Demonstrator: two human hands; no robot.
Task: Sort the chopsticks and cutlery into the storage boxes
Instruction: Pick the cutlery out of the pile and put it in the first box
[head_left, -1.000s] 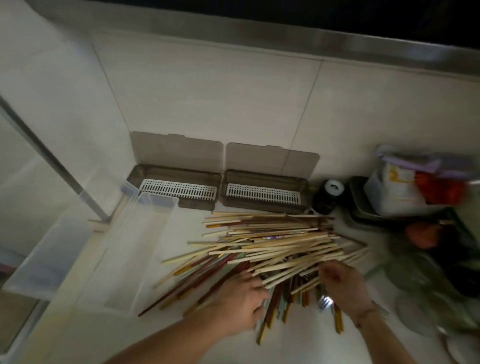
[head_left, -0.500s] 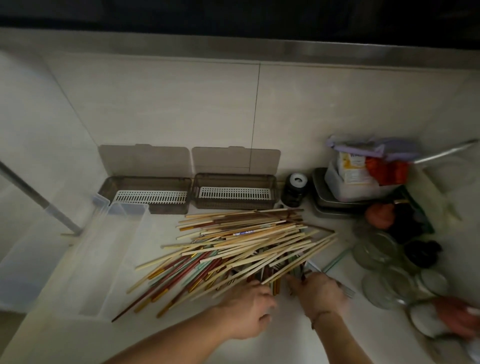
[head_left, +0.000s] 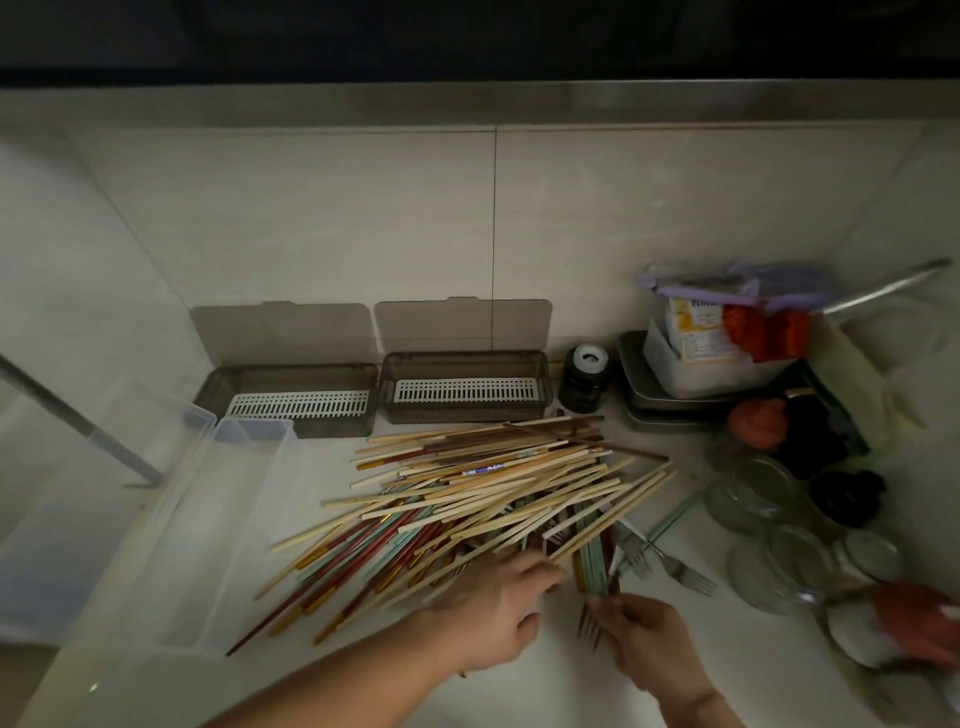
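— Dim in here, isn't it? What's behind the worktop?

— Pale wall tiles (head_left: 337, 223) fill the middle of the frame, with a thin vertical joint running down at centre. A brushed metal strip (head_left: 467, 101) runs along their top edge, and above it, across the top of the frame, everything is dark.

— And the surface itself?

— A light countertop (head_left: 545, 691) in the lower frame. At far left a grey metal rod (head_left: 78, 423) slants down.

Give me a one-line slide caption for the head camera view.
Two hands, left and right, pick through a chopstick pile beside forks, before two open, empty storage boxes.
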